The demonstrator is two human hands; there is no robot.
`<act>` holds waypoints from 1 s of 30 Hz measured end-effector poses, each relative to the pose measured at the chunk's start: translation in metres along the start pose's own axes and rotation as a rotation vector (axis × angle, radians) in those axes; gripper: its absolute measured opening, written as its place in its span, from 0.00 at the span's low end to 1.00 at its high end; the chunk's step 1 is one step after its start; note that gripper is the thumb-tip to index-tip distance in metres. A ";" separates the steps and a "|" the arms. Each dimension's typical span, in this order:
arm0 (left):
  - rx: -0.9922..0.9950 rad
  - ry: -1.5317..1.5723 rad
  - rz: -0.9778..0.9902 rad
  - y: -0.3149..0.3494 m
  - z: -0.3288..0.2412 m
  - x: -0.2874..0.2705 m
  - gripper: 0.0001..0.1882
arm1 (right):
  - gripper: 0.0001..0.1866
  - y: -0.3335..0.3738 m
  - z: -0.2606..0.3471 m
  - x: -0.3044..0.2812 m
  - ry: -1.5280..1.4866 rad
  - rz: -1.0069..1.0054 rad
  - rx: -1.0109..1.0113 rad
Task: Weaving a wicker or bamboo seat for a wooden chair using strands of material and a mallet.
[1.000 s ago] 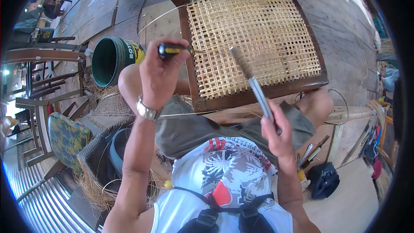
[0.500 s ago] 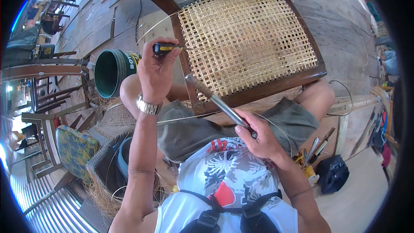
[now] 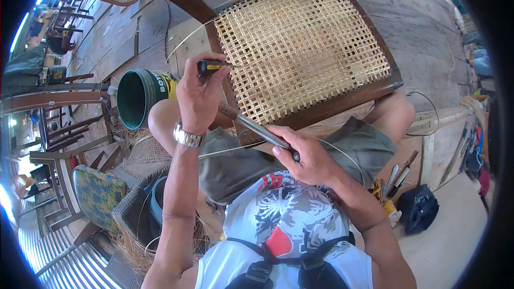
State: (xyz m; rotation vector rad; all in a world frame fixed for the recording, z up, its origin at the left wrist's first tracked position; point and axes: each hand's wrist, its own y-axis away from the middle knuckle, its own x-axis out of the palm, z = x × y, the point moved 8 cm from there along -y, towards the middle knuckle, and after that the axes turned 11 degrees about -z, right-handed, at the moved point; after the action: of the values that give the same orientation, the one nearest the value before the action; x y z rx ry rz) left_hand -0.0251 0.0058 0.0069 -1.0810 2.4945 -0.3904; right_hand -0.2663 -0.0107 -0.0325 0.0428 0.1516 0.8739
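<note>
My left hand [image 3: 199, 93] is closed round the black and yellow handle of a screwdriver [image 3: 211, 66]. Its thin shaft points right, at the left edge of the woven cane seat [image 3: 305, 48]; I cannot tell whether the tip sits in a hole. My right hand [image 3: 308, 155] grips the dark end of a long metal-shafted tool [image 3: 262, 132]. The tool slants up and left, its brown far end just below my left wrist; that end's shape is hard to make out. A dark wooden chair frame [image 3: 321, 104] surrounds the seat, close to my legs.
At left a green bucket [image 3: 136, 99] lies tipped on its side. Loose cane strands [image 3: 187, 37] trail from the seat. A camouflage-patterned cushion [image 3: 99, 198] and a woven basket [image 3: 131, 217] stand lower left. A black cap [image 3: 417, 208] and hand tools [image 3: 396, 179] lie at right.
The view has shifted slightly. My right hand and the metal-shafted tool have moved up and left, nearer my left hand. The screwdriver remains at the seat's left edge.
</note>
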 end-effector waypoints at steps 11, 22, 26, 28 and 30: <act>-0.096 0.107 0.016 0.007 -0.019 0.003 0.14 | 0.24 0.056 -0.038 -0.082 -0.244 -0.541 0.236; -0.041 -0.070 0.149 0.007 -0.029 0.018 0.14 | 0.23 0.033 -0.029 -0.083 -0.267 -0.470 0.165; -0.038 -0.083 0.151 0.010 -0.023 0.021 0.14 | 0.24 0.023 -0.031 -0.069 -0.190 -0.506 0.098; -0.024 -0.115 0.157 0.010 -0.027 0.021 0.13 | 0.24 0.019 -0.032 -0.060 -0.162 -0.523 0.087; -0.010 -0.100 0.147 0.011 -0.026 0.020 0.13 | 0.24 0.020 -0.030 -0.058 -0.180 -0.500 0.107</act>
State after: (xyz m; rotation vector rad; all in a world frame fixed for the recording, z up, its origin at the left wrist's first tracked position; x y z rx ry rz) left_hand -0.0560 0.0009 0.0203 -0.8915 2.4695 -0.2746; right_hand -0.3221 -0.0430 -0.0540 0.1749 0.0361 0.3596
